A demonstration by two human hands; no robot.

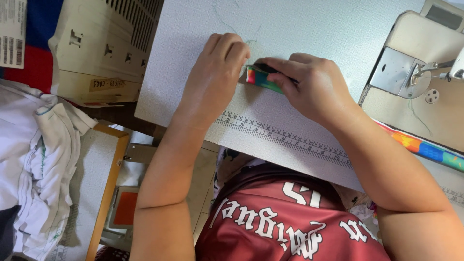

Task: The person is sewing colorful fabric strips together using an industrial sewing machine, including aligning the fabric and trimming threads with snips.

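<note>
My left hand (218, 67) rests on the white textured sewing table (299, 29), fingers curled at the end of a narrow multicoloured fabric strip (261, 77). My right hand (311, 84) presses and pinches the same end of the strip from the right. The strip runs under my right forearm and reappears as a bright band (425, 147) toward the right edge. A printed ruler scale (285, 137) runs along the table's near edge, just below both hands.
A sewing machine (411, 72) with a metal plate and presser foot stands at the right. A beige plastic crate (101, 48) sits at the upper left. A pile of white cloth (34, 159) lies on a wooden-edged side table (108, 188) at the left.
</note>
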